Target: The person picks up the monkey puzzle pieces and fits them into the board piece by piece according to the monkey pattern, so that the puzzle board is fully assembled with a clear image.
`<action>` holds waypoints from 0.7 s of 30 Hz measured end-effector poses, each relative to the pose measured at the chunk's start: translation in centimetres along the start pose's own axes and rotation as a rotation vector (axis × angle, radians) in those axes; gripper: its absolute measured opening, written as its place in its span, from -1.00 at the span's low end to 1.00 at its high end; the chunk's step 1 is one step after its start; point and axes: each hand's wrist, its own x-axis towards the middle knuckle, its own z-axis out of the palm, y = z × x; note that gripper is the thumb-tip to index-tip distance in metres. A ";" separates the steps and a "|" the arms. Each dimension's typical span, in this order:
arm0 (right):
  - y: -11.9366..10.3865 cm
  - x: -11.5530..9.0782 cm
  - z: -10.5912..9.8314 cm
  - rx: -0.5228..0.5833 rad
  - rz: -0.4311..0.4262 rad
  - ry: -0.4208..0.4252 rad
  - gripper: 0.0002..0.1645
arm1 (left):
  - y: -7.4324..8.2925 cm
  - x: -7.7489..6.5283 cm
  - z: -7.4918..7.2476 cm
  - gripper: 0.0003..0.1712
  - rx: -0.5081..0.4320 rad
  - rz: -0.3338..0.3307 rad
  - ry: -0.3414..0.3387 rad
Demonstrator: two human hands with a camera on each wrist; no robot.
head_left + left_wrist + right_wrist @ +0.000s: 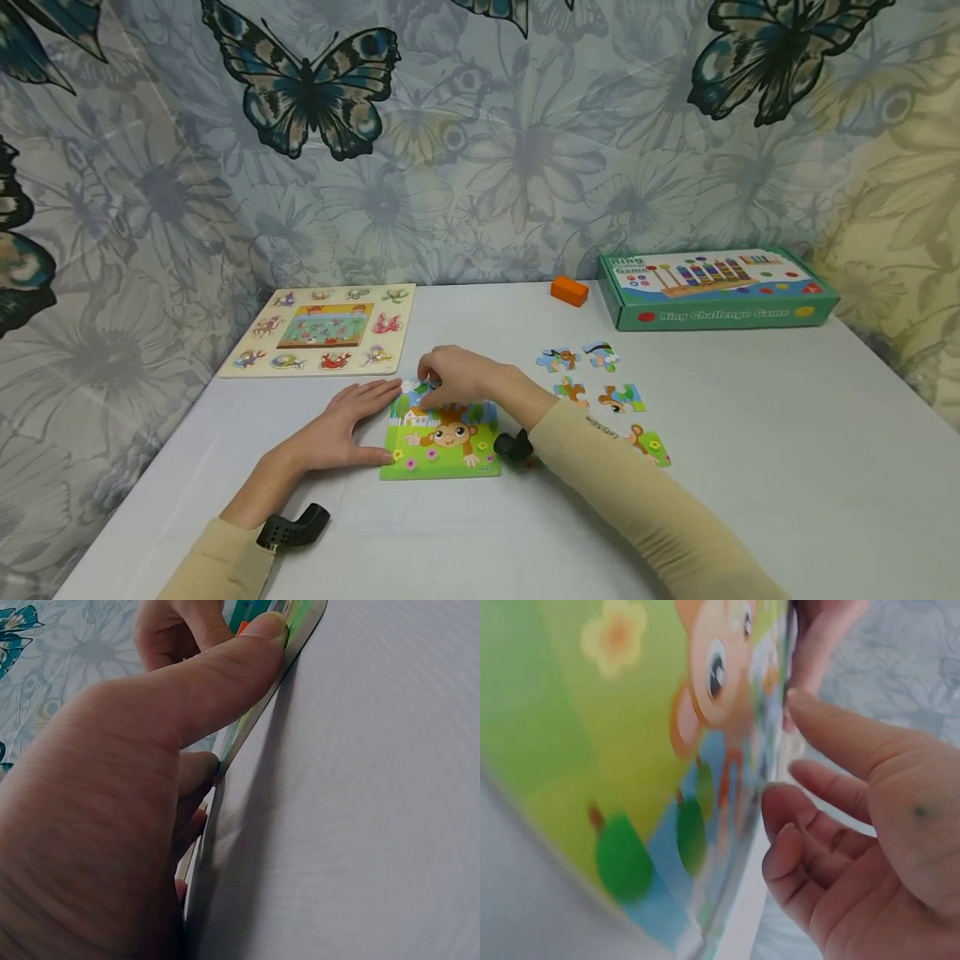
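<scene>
A square monkey puzzle board (442,462) lies on the white table. My left hand (341,429) rests along its left side, fingers straight, fingertips at the upper left corner and thumb on the lower edge. In the left wrist view the thumb (225,682) lies on the board's rim. My right hand (461,375) reaches over the board's upper left part, fingers bent and thumb down by the printed house. In the right wrist view its curled fingers (787,847) are by the blurred board; whether they pinch a piece is hidden. Loose puzzle pieces (622,398) lie right of the board.
A wooden sea-animal board (255,354) lies at the back left. Behind the loose pieces are an orange block (569,291) and a green Ring Challenge Game box (720,312). A butterfly-patterned cloth (525,167) hangs behind the table (420,550).
</scene>
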 end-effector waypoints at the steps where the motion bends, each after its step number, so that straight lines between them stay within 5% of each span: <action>1: 0.1 -0.2 -0.2 0.015 -0.005 -0.002 -0.52 | 0.0 0.0 0.0 0.14 0.003 0.001 -0.001; 13: 1.7 -2.7 -2.9 0.092 -0.105 0.002 -0.46 | 0.0 0.1 0.1 0.14 0.009 0.003 0.002; 21: 4.0 -5.2 -4.4 0.150 -0.092 0.033 -0.36 | 0.0 0.1 0.1 0.14 0.015 0.007 0.005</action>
